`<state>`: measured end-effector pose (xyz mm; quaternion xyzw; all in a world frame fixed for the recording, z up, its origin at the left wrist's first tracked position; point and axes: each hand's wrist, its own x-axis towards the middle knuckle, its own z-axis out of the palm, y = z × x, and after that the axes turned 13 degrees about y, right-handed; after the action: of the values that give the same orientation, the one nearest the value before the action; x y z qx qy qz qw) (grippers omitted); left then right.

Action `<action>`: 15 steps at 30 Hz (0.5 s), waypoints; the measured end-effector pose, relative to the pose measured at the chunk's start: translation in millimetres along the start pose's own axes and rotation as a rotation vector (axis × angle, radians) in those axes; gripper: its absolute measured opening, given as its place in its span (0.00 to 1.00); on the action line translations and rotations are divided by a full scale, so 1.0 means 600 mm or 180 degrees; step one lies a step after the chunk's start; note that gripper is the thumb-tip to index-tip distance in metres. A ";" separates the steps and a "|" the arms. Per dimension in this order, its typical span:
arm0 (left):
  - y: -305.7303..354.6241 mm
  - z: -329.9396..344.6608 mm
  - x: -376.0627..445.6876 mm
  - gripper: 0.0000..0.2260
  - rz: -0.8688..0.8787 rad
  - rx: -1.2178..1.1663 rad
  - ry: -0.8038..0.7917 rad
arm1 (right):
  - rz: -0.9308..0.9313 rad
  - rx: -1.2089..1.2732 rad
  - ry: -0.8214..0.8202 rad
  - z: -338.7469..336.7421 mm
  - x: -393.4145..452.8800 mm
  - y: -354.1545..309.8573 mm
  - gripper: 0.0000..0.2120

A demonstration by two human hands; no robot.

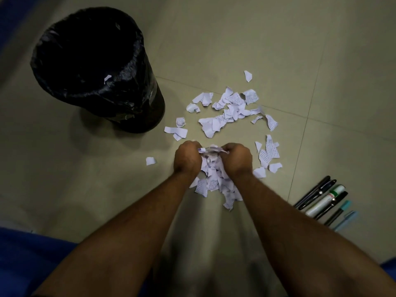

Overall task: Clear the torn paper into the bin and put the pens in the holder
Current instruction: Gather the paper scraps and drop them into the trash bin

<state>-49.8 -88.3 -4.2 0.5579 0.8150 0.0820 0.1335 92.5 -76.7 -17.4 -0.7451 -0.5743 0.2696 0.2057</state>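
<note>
Both hands — left hand (186, 157) and right hand (238, 159) — clamp together on a bunch of torn paper scraps (212, 168) just above the floor; squeeze it tight before swinging left to the black-lined bin (120, 93) — loose edges will shed.

We cannot see the fingers of either hand, left (186, 157) or right (237, 157), curled under among the torn paper (214, 176). The bin (94, 67) is too dark inside to read. The print on the scraps is too small, and the pens (325, 200) at near right are blurred.
</note>
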 end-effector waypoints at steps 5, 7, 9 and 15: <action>0.034 -0.056 0.002 0.07 -0.0320 -0.0385 0.0177 | 0.0760 0.0792 0.0279 -0.025 -0.008 -0.036 0.09; 0.048 -0.084 0.004 0.08 -0.0381 -0.0541 0.0304 | 0.0832 0.1003 0.0418 -0.035 -0.009 -0.055 0.08; 0.058 -0.119 0.004 0.09 -0.0445 -0.0774 0.0446 | 0.0830 0.1244 0.0558 -0.055 -0.008 -0.085 0.06; 0.072 -0.208 0.030 0.10 -0.0657 -0.1780 0.0897 | 0.0617 0.1999 0.0630 -0.121 0.008 -0.201 0.06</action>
<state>-56.3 -53.8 124.4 0.3973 0.8236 0.3650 0.1749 49.8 -40.7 112.2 -0.7190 -0.3670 0.3779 0.4533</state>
